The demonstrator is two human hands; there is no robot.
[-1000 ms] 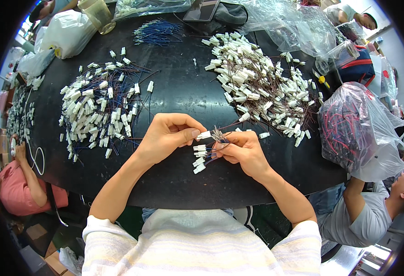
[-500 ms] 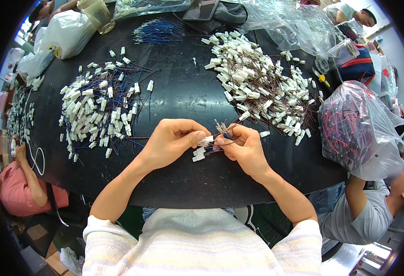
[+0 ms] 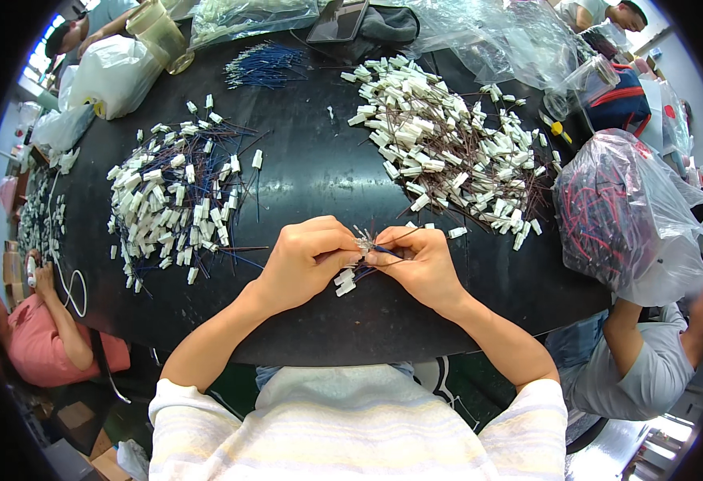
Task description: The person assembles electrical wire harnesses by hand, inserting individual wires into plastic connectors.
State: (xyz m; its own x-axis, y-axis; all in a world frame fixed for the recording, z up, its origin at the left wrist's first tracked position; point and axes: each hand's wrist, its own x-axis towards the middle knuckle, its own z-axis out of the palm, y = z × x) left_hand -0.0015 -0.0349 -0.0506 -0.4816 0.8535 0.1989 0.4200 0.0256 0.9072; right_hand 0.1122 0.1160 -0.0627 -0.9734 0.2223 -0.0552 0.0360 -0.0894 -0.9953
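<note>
My left hand (image 3: 307, 260) and my right hand (image 3: 423, 268) meet over the near middle of the black table, fingertips almost touching. Thumb and fingers of my right hand pinch a small bundle of dark blue wires (image 3: 386, 252), whose bare metal ends (image 3: 364, 239) fan out toward my left fingertips. My left hand is closed in a pinch on a small white connector, mostly covered by the fingers. A few white connectors (image 3: 345, 281) on wires hang just below the two hands.
A pile of white connectors on blue wires (image 3: 179, 192) lies left; a larger one on brown wires (image 3: 447, 144) lies right. Loose blue wires (image 3: 265, 66) are at the back. A plastic bag of red and dark wires (image 3: 608, 216) stands right. Co-workers sit around the table (image 3: 287, 337).
My left fingertips have come in against the wire ends, and my hands are closer together. The white connector in my left fingers is now mostly covered. The whole view has shifted slightly.
</note>
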